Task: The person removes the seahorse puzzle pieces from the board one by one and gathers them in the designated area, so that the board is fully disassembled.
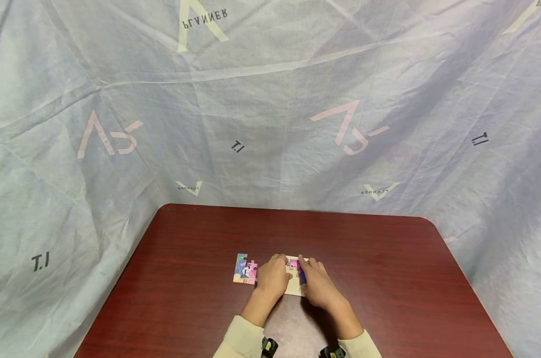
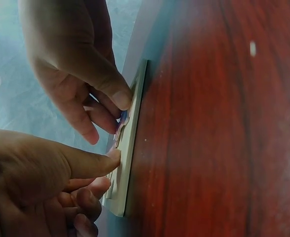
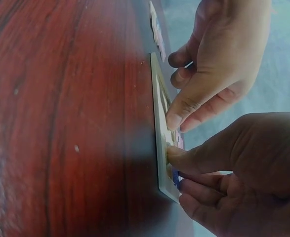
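Note:
A pale jigsaw puzzle board point(image 1: 294, 287) lies flat on the table, with pink puzzle pieces point(image 1: 292, 264) on it between the hands. My left hand point(image 1: 273, 276) is over the board's left part, its thumb point(image 2: 93, 163) and index finger bent about a pink puzzle piece that is largely hidden. On the right side, my right hand point(image 1: 318, 284) pinches a dark blue puzzle piece point(image 1: 302, 277) between thumb and fingers, low against the board. Both thumbs touch the board's near part in the right wrist view.
Left of the board, several joined puzzle pieces point(image 1: 241, 271) in blue and pink lie on the reddish-brown table point(image 1: 198, 248). A grey printed cloth point(image 1: 261, 114) hangs behind and beside the table.

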Demonstrator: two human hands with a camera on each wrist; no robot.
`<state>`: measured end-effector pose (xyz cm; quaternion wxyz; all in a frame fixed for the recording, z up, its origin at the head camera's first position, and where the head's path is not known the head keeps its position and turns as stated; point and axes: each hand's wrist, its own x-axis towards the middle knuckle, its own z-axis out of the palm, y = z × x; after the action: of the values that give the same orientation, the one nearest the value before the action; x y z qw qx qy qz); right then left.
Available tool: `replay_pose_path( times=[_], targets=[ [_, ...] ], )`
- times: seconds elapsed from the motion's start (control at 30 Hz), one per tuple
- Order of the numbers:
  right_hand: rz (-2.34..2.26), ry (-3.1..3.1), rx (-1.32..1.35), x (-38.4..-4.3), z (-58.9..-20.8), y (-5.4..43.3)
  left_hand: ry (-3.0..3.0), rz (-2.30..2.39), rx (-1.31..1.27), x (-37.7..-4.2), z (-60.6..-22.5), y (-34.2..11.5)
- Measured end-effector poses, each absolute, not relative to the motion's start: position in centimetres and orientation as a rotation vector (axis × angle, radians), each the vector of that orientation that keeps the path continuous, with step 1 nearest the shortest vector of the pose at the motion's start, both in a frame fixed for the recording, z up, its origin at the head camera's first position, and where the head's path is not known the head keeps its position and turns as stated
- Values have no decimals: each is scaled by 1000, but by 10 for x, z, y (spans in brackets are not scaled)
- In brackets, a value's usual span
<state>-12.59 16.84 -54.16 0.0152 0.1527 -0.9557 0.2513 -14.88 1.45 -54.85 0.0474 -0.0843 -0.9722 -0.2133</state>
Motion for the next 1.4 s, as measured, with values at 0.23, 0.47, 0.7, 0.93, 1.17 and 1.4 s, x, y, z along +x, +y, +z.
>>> replay_pose_path(
  times=[0.23,0.47,0.7,0.93,1.17,1.4],
  targets=[
    [787,-3007,465,-127,-539,169,-2965,-661,-266,-150,-548,16],
    [801,-3026,462,-127,-537,170,-2943,-677,-320,-151,-546,15],
    [794,-3015,469,-126,-538,170,-2896,-725,-303,-154,-540,15],
    [771,-2999,491,-125,-537,169,-2888,-775,-211,-156,-539,16],
    [771,-3001,465,-125,-540,168,-2854,-904,-175,-157,-540,17],
    [773,-2998,457,-124,-542,167,-2828,-1091,-134,-159,-541,9]
  ],
)
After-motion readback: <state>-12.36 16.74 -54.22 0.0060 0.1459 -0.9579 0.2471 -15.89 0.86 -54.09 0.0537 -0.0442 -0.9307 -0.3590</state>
